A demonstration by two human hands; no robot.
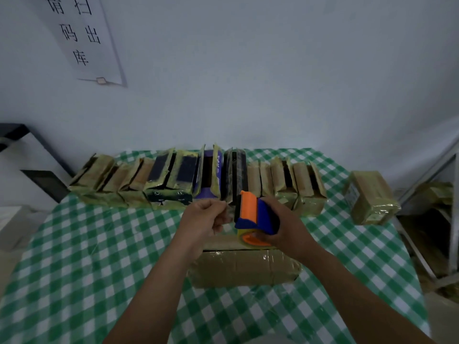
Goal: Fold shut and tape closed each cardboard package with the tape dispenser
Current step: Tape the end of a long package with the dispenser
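White paper wall sign point(84, 38), far left, reads 请扫码出库; print on the dark boxes is too small to read. Right hand point(283, 227) grips orange-and-blue tape dispenser point(253, 214), fingers wrapped round it. Left hand point(206, 217) pinches faint clear tape end point(226, 216) w/ curled fingers. Both are over brown cardboard package point(243, 266), near centre on green-white checked tablecloth point(87, 256). Row of open-flapped packages point(173, 180) along far edge; taped pkg point(372, 197) far right.

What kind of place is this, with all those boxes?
Probably a packing spot in a small stockroom. A row of open cardboard packages waits on the checked table, the right hand holds a tape dispenser, and the wall sign asks people to scan goods out of stock.
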